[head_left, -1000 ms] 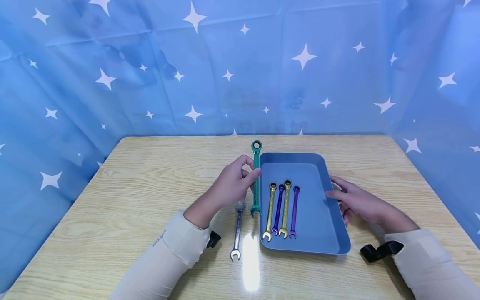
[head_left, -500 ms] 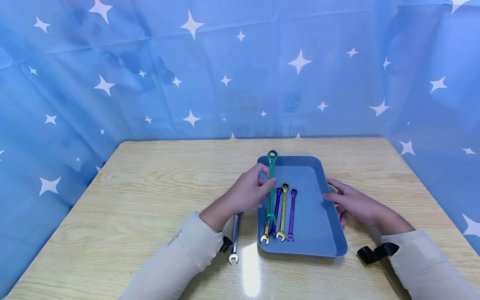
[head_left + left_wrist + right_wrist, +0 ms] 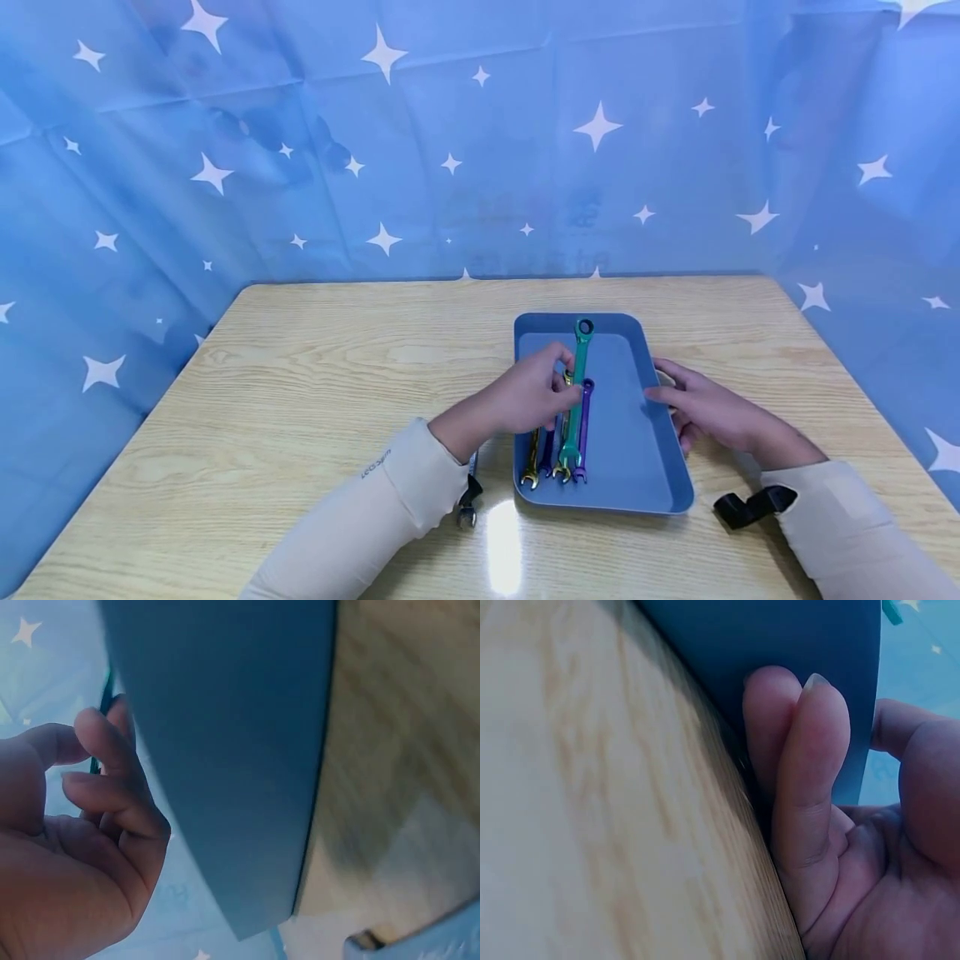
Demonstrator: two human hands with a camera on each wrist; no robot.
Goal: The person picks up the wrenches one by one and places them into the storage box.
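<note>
My left hand [image 3: 528,393] pinches a green combination wrench [image 3: 580,360] between thumb and fingers, ring end pointing away, over the blue-grey tray [image 3: 633,450]. Below it lie two yellow wrenches, one with its open end [image 3: 530,477] showing at the left, and two purple wrenches, the right one [image 3: 583,429] plainer to see. The hand covers parts of them. In the left wrist view, only a sliver of the green wrench [image 3: 107,684] shows behind the fingers. My right hand [image 3: 708,404] grips the tray's right side, thumb over the rim and fingers [image 3: 806,765] against the outer wall.
A silver wrench [image 3: 467,517] lies on the wooden table [image 3: 337,367] left of the tray, mostly hidden under the left wrist and its black camera mount [image 3: 471,490]. A blue star-patterned curtain [image 3: 450,125] hangs behind the table.
My left hand has carried the green wrench rightward from beside the tray's left edge to above the wrenches inside. The right hand stays on the tray's side. The view has shifted slightly.
</note>
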